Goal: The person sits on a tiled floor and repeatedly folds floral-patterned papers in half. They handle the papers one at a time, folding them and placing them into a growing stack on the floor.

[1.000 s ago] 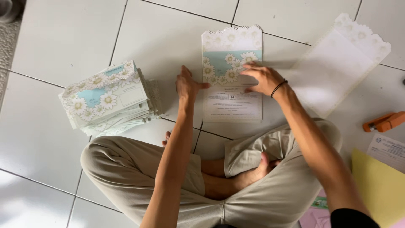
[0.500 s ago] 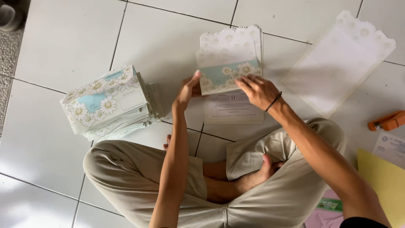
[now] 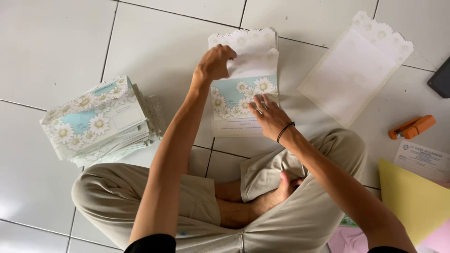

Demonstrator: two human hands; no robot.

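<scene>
Your left hand (image 3: 214, 63) is pinched shut on the scalloped white flap (image 3: 251, 51) of the floral card (image 3: 243, 96), holding it lifted just above the blue daisy panel. Your right hand (image 3: 269, 117) lies open and flat on the card's lower right part, fingers spread over the daisies, pressing it to the tiled floor (image 3: 56, 51).

Half a second ago both hands gripped the folded card by its sides; since then the left has moved up to the flap and the right has come down onto the face.

Well off to the left hand's outer side sits the stack of matching cards (image 3: 96, 122). Beyond the right hand lies a white lace-edged sheet (image 3: 356, 68), then an orange stapler (image 3: 412, 127) and a yellow paper (image 3: 415, 199), cut off by the frame edge. The left fingertips are hidden behind the flap, and the card's lower text is too small to make out.
</scene>
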